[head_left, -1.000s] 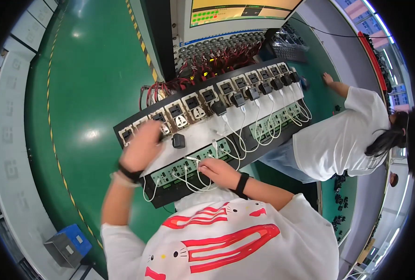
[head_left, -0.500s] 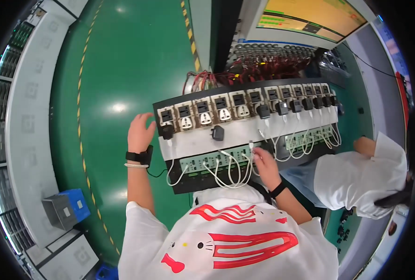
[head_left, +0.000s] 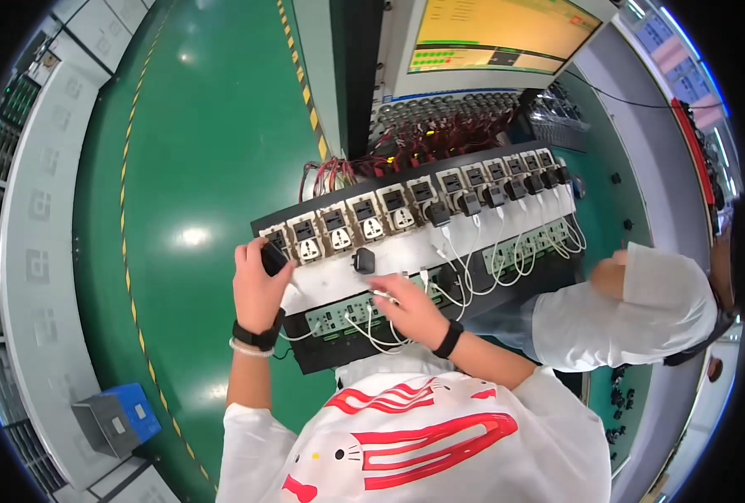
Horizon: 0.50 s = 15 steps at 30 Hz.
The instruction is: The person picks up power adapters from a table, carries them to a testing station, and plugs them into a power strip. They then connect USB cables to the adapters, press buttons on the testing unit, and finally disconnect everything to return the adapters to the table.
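Note:
At the left end of the socket panel, my left hand (head_left: 259, 283) has its fingers closed round a black plug-in charger (head_left: 274, 259) at the end socket. My right hand (head_left: 412, 312) is over the green circuit board strip (head_left: 332, 318), thumb and forefinger around the end of a white cable (head_left: 382, 294); the fingers partly hide it. A loose black charger (head_left: 363, 261) rests on the white ledge (head_left: 322, 280) between my hands. Several more black chargers (head_left: 470, 204) sit in the sockets to the right, with white cables running down from them.
A monitor (head_left: 498, 38) stands beyond the panel, above a mass of red wires (head_left: 439, 147). Close on the right, another person in a white shirt (head_left: 624, 310) is beside the panel. Grey and blue bins (head_left: 121, 419) stand on the green floor at left.
My left hand has moved from beside the panel onto the end charger. The right hand has gone left along the board to another white cable's end. The view has shifted slightly.

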Motion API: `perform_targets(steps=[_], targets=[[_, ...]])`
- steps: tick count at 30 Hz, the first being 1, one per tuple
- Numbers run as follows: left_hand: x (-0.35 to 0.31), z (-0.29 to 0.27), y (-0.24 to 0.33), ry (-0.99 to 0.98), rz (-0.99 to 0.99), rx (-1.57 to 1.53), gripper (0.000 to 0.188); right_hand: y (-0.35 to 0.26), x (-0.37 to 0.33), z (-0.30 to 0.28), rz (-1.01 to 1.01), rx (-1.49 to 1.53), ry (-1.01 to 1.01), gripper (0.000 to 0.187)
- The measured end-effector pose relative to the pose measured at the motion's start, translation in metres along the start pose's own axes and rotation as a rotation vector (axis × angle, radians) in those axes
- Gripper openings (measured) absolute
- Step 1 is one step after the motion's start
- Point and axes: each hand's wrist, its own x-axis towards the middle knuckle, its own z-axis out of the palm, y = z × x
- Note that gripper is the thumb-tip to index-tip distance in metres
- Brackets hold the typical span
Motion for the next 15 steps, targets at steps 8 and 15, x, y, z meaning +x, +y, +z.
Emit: perform_targets(steps=[8, 15], targets=[[-0.039, 0.014, 0.052, -0.480, 0.014, -0.195, 0.042, -0.010, 0.003, 0.031, 0.351, 0.412, -0.265, 0.025], [-0.042, 0.002, 0.069, -0.743, 0.626, 0.146, 0.051, -0.011, -0.011, 0.024, 0.059, 0.067, -0.190, 0.029]])
